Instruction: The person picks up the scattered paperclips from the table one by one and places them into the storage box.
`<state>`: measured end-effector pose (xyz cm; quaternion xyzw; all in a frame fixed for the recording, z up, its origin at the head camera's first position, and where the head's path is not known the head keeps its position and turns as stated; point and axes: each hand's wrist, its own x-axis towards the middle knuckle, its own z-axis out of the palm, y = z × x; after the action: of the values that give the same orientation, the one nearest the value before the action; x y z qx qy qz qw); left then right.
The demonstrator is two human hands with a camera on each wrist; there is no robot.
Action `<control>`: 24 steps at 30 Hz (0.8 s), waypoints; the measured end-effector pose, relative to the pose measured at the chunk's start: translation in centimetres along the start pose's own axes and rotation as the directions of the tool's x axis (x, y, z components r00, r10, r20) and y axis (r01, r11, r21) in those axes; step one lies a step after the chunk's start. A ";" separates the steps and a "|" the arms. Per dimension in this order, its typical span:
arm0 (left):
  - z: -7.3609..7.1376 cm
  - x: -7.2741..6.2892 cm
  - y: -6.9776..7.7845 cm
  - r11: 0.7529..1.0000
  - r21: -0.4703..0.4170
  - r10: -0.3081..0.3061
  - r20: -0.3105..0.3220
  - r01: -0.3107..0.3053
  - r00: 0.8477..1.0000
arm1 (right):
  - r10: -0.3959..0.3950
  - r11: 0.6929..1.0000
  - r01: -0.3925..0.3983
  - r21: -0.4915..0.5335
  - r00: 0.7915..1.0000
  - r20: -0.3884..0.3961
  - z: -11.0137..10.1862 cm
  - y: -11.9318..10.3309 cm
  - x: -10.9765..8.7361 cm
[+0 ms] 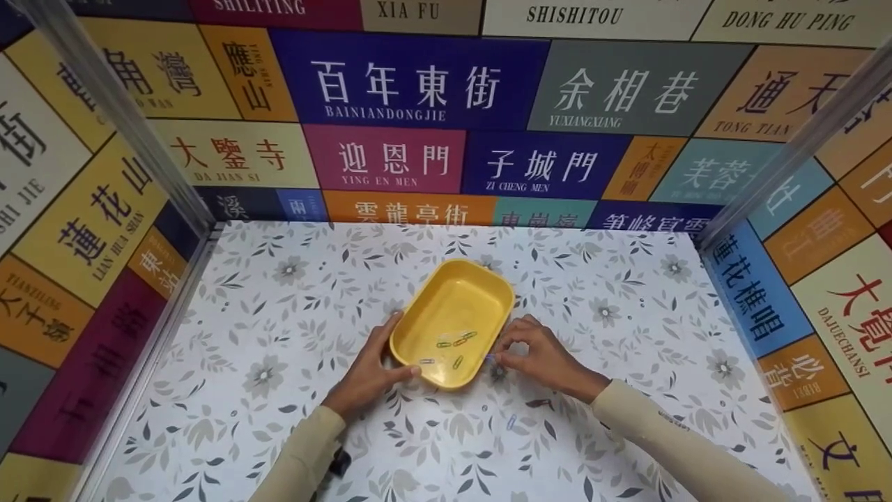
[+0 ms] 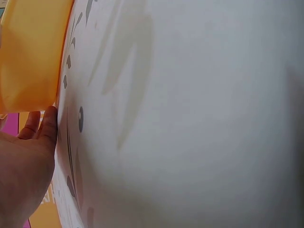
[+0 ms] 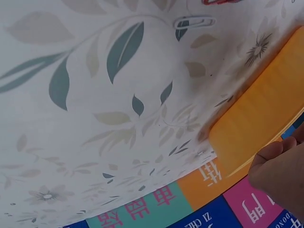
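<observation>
A yellow plastic tray stands on the table with several small paper clips in it, green, yellowish and purple. My left hand holds the tray's near left corner, thumb over the rim and fingers along the outer wall. In the left wrist view, fingertips of the left hand meet the tray's orange-yellow side. Just outside the right wall, my right hand pinches a purple-blue paper clip between thumb and forefinger. The right wrist view hides that clip behind the hand.
A pale blue paper clip and a red paper clip lie on the leaf-patterned table, right of and nearer than the tray. Walls of coloured sign panels enclose the back and both sides.
</observation>
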<state>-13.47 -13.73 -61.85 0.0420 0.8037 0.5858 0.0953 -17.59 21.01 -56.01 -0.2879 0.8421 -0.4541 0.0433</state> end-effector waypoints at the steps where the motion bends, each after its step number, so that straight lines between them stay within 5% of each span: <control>1: 0.0 -0.1 0.0 1.000 -0.003 0.002 0.003 -0.002 1.000 | -0.002 1.000 0.002 -0.009 1.000 0.005 0.0 0.0 0.1; 24: -0.1 0.0 0.1 1.000 0.004 -0.015 0.015 0.015 1.000 | 0.057 0.994 -0.050 -0.100 0.996 0.070 -0.6 0.0 3.1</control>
<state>-13.44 -13.77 -61.76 0.0405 0.8045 0.5831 0.1058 -20.37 19.78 -55.05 -0.2833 0.8688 -0.3998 0.0719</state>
